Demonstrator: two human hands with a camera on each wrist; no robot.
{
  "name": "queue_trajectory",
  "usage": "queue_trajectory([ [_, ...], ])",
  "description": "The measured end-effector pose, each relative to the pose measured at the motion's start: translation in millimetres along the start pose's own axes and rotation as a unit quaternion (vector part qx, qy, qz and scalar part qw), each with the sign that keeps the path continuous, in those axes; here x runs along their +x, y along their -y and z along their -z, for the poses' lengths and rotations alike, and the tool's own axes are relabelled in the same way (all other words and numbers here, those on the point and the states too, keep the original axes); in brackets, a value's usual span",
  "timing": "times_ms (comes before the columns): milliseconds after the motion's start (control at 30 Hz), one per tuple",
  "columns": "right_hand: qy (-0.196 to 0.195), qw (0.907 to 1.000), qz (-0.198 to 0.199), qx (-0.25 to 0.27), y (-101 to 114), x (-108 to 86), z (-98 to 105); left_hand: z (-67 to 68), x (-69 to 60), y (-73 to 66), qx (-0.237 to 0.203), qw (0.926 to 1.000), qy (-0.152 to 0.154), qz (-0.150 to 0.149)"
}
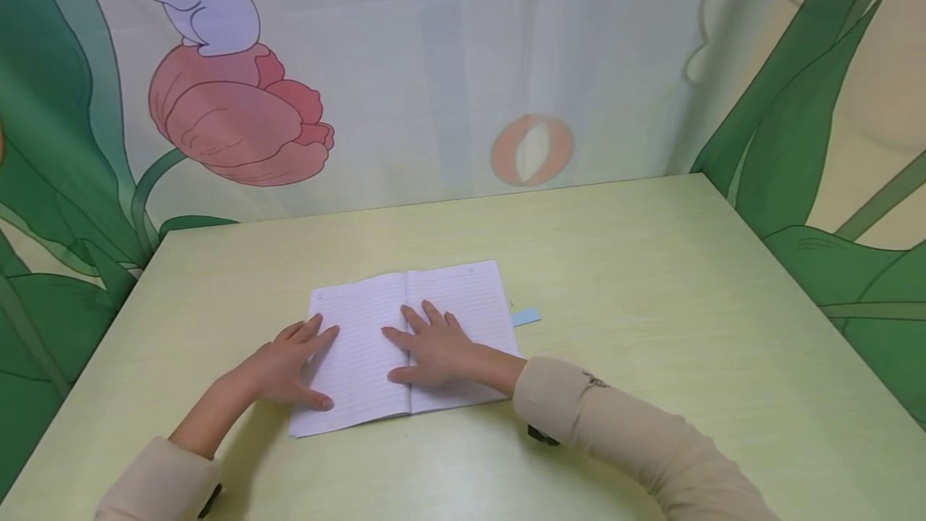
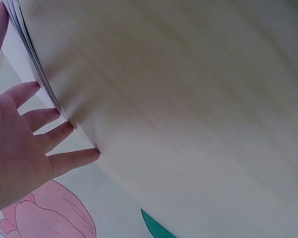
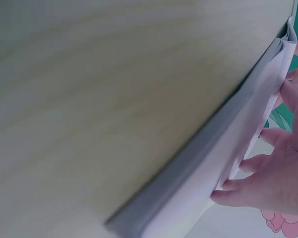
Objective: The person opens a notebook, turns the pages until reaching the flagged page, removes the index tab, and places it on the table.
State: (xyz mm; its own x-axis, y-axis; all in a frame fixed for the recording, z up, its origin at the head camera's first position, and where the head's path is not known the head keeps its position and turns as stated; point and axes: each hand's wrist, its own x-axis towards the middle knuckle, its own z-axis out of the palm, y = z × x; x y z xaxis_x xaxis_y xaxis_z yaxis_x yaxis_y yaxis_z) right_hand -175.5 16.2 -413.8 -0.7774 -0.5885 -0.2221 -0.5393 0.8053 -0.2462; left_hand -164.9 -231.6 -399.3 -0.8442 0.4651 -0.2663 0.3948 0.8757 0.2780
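Hard to make out first: beige cloth R sleeve (image 1: 637, 441) & R forearm cover part of the lower R page of the open white lined paper notebook (image 1: 365, 352). Small printed marks in both top page corners, unreadable. Short pale-blue flat strip (image 1: 526, 317) at notebook's R edge; can't tell if its inner end runs under the pages. Small dark item (image 1: 542, 435) below R cuff, another dark item (image 1: 210, 501) by beige cloth L sleeve (image 1: 155, 485); both part-hidden, ID unclear. Both sleeves cut off at bottom of head view. White cartoon rabbit (image 1: 210, 10) on pale printed cloth backdrop (image 1: 383, 63) cropped at top. Wrist views dim/blurred, notebook seen nearly edge-on.

L hand (image 1: 285, 368): fingers spread, thumb well apart from the rest; straddles notebook's outer L edge. Thumb tip on lower L page, nearest fingertips on the page above it. Nothing gripped.

R hand (image 1: 434, 352): palm down, fingers fanned across centre fold; thumb & index tips on L page by the fold, ring & little on R page. Nothing pinched.

Notebook lies open approx. mid-table, on pale yellow-green wood-grain table (image 1: 651, 264), slightly rotated. Pink cartoon flower (image 1: 231, 127) printed under rabbit.
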Motion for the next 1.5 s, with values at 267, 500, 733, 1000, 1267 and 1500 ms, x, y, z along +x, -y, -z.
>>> queue_trajectory([
  [267,-0.013,0.9989,0.015,0.043,-14,-4.1,5,-0.3,0.6,1.5,0.005,1.0,0.003,0.001],
  [500,-0.022,0.9979,0.0,0.061,-31,-10.8,14,0.6,-0.5,3.0,-0.001,1.0,0.005,-0.001],
  [733,-0.039,0.9962,-0.009,0.077,-53,-16.5,20,2.9,-1.9,2.5,-0.005,1.0,0.006,0.002],
  [1000,-0.057,0.9962,-0.032,0.057,-80,-17.5,28,5.1,-3.1,0.8,-0.007,0.9999,0.008,0.005],
  [1267,-0.056,0.995,-0.064,0.053,-99,-12.9,30,3.8,-1.7,3.1,-0.008,0.9999,0.01,0.004],
  [1500,-0.046,0.9942,-0.082,0.053,-113,-12.5,31,3.4,0.2,4.2,-0.007,0.9999,0.013,0.006],
])
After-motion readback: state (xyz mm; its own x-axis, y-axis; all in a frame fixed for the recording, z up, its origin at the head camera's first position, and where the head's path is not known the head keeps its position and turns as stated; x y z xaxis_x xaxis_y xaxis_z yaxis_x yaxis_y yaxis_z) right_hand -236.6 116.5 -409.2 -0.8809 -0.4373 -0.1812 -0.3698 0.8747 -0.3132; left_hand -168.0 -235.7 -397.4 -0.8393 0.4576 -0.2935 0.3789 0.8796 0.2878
